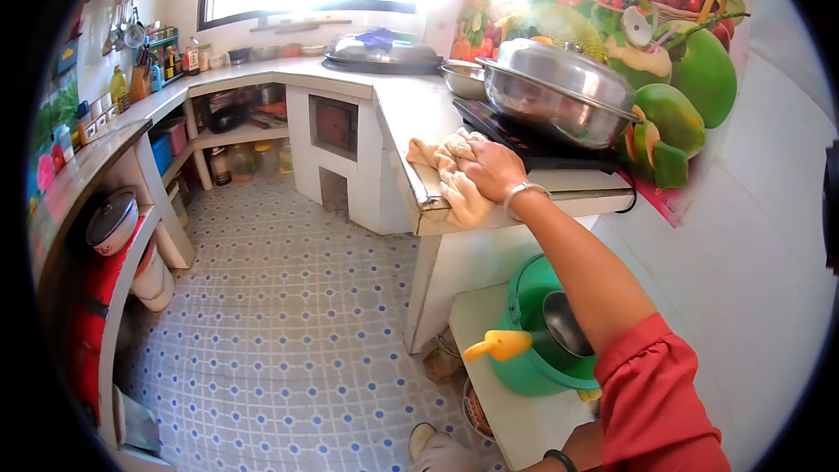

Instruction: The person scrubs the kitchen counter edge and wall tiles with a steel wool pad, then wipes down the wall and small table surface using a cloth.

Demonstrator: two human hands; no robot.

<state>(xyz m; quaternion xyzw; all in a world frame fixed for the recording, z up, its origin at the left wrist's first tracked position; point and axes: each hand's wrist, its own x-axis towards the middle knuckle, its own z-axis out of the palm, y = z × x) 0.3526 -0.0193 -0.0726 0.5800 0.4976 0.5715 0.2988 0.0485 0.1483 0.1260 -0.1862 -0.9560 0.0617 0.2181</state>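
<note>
My right hand (pixel 494 168), with a silver bracelet at its wrist, presses and grips a crumpled beige cloth (pixel 456 177) at the counter's front corner. Part of the cloth hangs over the edge. Just behind the hand is a flat black cooktop (pixel 507 133), bearing a large lidded steel pan (pixel 559 92). At the bottom, my left hand (pixel 584 444) shows only in part beside a dark green bangle; the red sleeve hides its fingers. A green bucket (pixel 517 367) stands below the counter, with a yellow-handled metal ladle (pixel 566 322) inside.
The white counter (pixel 393 118) curves leftward around the room. A steel bowl (pixel 463 80) and a big covered wok (pixel 380 52) stand on it. Shelves at left hold a lidded pot (pixel 112 223). Patterned floor (pixel 288 323) lies between, and a fruit poster (pixel 603 0) covers the right wall.
</note>
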